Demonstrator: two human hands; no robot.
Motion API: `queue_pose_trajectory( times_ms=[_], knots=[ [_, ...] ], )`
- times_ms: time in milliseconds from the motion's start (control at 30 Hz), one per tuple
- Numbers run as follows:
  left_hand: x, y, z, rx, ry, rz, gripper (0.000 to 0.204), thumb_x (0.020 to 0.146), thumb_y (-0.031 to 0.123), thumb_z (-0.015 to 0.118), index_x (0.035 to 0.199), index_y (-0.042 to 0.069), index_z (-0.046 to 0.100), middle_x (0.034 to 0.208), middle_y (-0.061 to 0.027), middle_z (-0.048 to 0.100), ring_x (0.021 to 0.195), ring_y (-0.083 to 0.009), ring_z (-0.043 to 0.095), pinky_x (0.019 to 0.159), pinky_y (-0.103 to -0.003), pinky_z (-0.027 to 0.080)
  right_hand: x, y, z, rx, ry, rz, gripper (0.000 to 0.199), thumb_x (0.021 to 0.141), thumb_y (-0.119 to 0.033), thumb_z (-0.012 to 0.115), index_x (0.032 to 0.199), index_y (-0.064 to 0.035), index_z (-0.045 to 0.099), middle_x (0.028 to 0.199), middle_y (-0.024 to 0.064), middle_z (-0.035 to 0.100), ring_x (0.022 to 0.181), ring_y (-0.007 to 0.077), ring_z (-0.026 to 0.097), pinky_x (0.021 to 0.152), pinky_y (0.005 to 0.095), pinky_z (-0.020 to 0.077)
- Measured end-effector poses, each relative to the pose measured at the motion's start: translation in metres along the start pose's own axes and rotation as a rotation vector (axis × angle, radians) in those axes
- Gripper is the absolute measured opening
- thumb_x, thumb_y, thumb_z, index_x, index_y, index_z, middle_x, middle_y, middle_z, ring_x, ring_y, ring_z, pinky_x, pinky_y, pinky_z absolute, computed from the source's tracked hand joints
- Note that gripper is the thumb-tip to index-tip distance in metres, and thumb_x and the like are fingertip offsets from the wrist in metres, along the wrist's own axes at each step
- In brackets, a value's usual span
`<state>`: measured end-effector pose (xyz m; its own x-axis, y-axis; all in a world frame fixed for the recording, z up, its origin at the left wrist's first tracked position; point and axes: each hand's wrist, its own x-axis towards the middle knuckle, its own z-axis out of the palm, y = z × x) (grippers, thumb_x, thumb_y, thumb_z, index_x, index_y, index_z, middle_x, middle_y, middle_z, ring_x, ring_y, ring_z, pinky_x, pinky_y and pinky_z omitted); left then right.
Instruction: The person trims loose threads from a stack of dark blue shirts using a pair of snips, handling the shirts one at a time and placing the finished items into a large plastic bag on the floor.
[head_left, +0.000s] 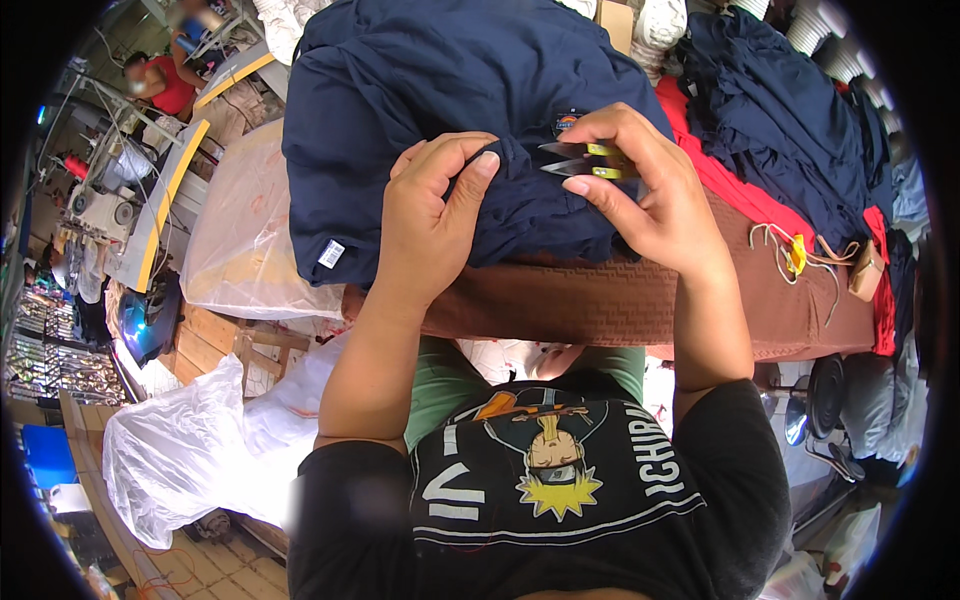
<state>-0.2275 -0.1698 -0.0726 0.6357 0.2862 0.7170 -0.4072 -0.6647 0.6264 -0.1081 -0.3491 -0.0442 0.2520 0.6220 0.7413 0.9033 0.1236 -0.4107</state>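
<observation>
A large navy garment (400,90) lies bunched over the brown-covered table in front of me. My left hand (438,195) pinches a fold of its cloth between thumb and fingers. In my right hand (655,185) are small thread snips (592,162) with yellow-green on the handles. Their blades stand apart and point left, toward the pinched fold, with a small gap between. A sewn label (568,120) shows on the garment behind the snips. Near its lower left edge is a white tag (331,254).
To the right lie more navy garments (790,120) and red cloth (720,165), with a cord bundle (796,255) by the edge. Clear plastic wrap (245,225) covers a bulky thing at left. Sewing machines (100,215) and a person in red (172,85) are farther left.
</observation>
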Motion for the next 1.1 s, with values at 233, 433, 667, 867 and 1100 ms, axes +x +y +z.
queue_pose_trajectory(
  times_ms=[233,433,667,867,1100],
  knots=[
    [-0.001,0.002,0.0,0.024,-0.022,-0.006,0.018,0.094,0.02,0.059,0.092,0.002,0.065,0.09,-0.0058,0.068,0.081,-0.0214,0.062,0.09,-0.035,0.038,0.01,-0.003,0.006,-0.202,-0.008,-0.171,0.021,0.077,-0.017,0.073,0.095,-0.0098,0.066,0.09,0.0013,0.065,0.085,0.0206,0.061,0.074,0.0315,0.0368],
    [-0.003,0.004,-0.001,0.032,-0.02,-0.02,0.018,0.094,0.02,0.059,0.092,0.003,0.065,0.09,-0.0049,0.068,0.083,-0.021,0.062,0.093,-0.035,0.036,0.011,0.001,0.007,-0.207,0.017,-0.158,0.021,0.077,-0.014,0.074,0.096,-0.0101,0.066,0.086,0.0013,0.062,0.08,0.0197,0.061,0.073,0.0294,0.0382],
    [0.014,0.012,-0.001,0.196,0.062,0.292,0.016,0.078,0.003,0.065,0.093,0.007,0.066,0.098,-0.0057,0.066,0.09,-0.024,0.063,0.084,-0.035,0.045,0.018,0.019,0.014,0.388,-0.125,0.284,0.035,0.082,-0.001,0.07,0.116,-0.0062,0.062,0.073,-0.0039,0.057,0.07,0.0038,0.053,0.062,0.0213,0.042],
    [0.112,-0.036,-0.048,0.644,0.285,0.194,0.031,0.068,0.0,0.064,0.097,0.013,0.063,0.099,-0.007,0.062,0.093,-0.0292,0.061,0.081,-0.038,0.049,0.089,0.028,-0.02,0.12,0.354,0.083,0.02,0.092,-0.001,0.058,0.112,-0.0025,0.059,0.085,0.0026,0.062,0.072,0.0103,0.061,0.067,0.0223,0.0477],
    [0.202,-0.001,-0.112,0.476,0.402,0.138,0.026,0.084,0.003,0.051,0.104,0.001,0.068,0.095,-0.0156,0.071,0.088,-0.0232,0.067,0.08,-0.032,0.051,0.199,0.053,-0.07,-0.01,0.421,0.28,0.025,0.09,-0.004,0.059,0.114,0.0023,0.053,0.075,0.0071,0.062,0.051,0.0126,0.059,0.042,0.0273,0.0447]
  ],
)
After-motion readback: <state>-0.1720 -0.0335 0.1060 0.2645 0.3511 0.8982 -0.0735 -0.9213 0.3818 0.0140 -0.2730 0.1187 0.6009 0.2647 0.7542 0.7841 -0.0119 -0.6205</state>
